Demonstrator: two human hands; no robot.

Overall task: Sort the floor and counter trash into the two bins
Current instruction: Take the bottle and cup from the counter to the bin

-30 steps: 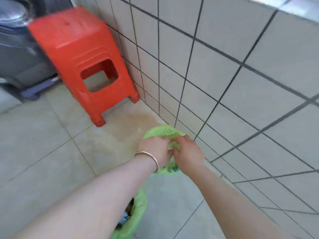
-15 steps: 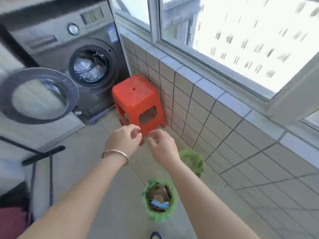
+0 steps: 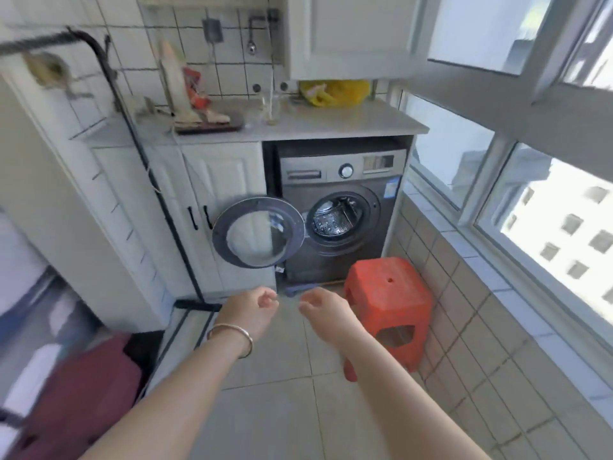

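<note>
Both hands out front, empty: left hand (image 3: 251,308) and right hand (image 3: 326,310) loosely curled, each grip slack, a gap between them. Bare floor (image 3: 285,403) beneath, red stool (image 3: 386,302) close right. Far off, the counter (image 3: 331,122) carries a yellow bag (image 3: 335,91) and blurred clutter. No bins in view.

Stool (image 3: 388,303) right of washer (image 3: 341,224) (under counter (image 3: 331,122)), cabinet (image 3: 225,194) left.
</note>
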